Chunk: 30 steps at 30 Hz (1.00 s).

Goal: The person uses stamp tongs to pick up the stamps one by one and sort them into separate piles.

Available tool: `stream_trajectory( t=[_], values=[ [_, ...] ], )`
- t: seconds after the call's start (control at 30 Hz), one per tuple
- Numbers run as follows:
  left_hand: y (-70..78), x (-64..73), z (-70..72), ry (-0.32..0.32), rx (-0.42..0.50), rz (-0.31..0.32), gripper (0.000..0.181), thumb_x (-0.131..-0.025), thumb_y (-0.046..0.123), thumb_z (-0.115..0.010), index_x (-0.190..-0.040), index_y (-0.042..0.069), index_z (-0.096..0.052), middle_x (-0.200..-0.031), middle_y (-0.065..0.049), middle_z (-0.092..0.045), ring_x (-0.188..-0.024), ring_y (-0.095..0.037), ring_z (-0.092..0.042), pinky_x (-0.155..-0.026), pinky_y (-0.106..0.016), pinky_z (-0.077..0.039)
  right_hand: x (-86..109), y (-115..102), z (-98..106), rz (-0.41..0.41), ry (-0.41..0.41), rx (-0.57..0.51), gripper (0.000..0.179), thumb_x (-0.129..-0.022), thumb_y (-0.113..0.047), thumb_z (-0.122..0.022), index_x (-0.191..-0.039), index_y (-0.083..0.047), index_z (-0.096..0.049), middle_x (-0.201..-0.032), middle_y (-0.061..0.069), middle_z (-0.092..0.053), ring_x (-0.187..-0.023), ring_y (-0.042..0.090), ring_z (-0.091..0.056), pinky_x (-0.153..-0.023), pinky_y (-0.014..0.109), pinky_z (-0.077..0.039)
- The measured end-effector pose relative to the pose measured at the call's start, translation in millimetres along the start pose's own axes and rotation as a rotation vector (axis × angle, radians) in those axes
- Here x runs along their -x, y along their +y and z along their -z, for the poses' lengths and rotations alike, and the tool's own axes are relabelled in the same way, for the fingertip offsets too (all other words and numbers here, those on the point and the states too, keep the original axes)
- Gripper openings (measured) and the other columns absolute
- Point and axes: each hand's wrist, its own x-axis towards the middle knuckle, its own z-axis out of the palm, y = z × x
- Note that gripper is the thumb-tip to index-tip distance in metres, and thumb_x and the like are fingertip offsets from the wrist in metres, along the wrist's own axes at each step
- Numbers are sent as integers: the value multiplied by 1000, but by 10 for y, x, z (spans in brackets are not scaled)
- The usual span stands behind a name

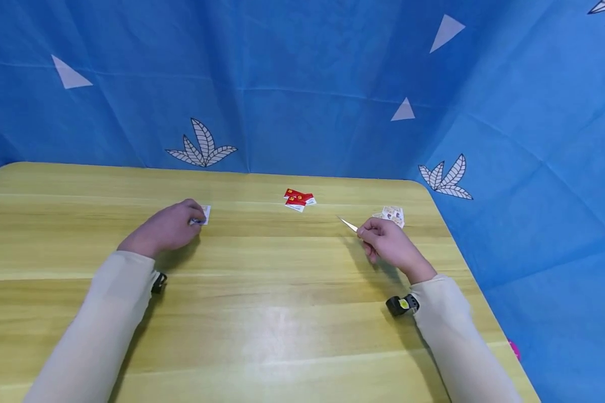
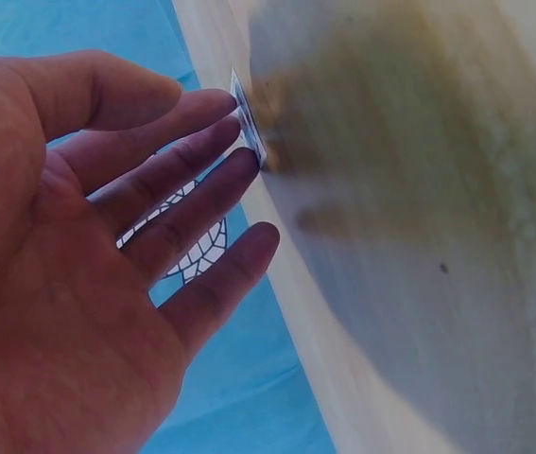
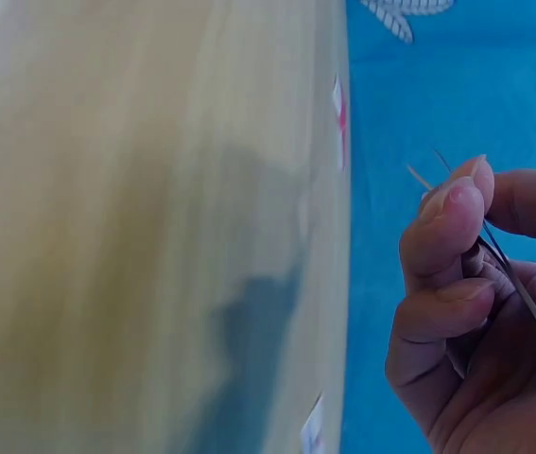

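My left hand [image 1: 170, 226] is at the left part of the table, its fingertips on small pale printed stamps [image 1: 206, 215]. In the left wrist view the fingers are nearly straight, the thumb apart from them, and a thin stamp edge [image 2: 249, 118] shows at the fingertips. Metal tweezers [image 1: 347, 224] are pinched between the thumb and fingers of my right hand [image 1: 390, 245], tips pointing left above the table. Their two tips stand apart in the right wrist view, gripping nothing. Beyond this hand lie several cream printed stamps [image 1: 394, 214], partly hidden by it.
Several overlapping red stamps [image 1: 297, 198] with a yellow emblem lie near the back middle of the wooden table [image 1: 272, 280]. A blue patterned cloth [image 1: 302, 84] hangs behind the table and along its right side.
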Motion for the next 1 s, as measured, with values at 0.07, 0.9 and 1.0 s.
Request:
stream_trajectory(
  t=[0.07, 0.9, 1.0],
  values=[
    [-2, 1, -1, -4, 1, 4, 33, -98, 7, -48, -123, -10, -61, -134, -26, -46, -122, -46, -46, -101, -60, -37, -45, -65, -48, 16, -23, 6, 27, -104, -16, -49, -107, 10, -56, -68, 13, -56, -55, 35, -56, -57, 40, -51],
    [35, -1, 26, 16, -19, 1, 31, -97, 7, -48, -119, -8, -65, -131, -25, -49, -119, -46, -48, -99, -60, -40, -447, -486, -563, 47, -129, -11, 25, -102, -17, -52, -101, 7, -60, -65, 9, -55, -53, 30, -55, -62, 38, -50],
    [36, -10, 29, 16, -20, 3, 31, -98, 7, -49, -119, -8, -65, -131, -25, -49, -120, -45, -48, -100, -60, -39, -477, -519, -608, 56, -133, -2, 25, -102, -17, -52, -101, 7, -60, -65, 8, -55, -52, 27, -54, -62, 37, -50]
  ],
)
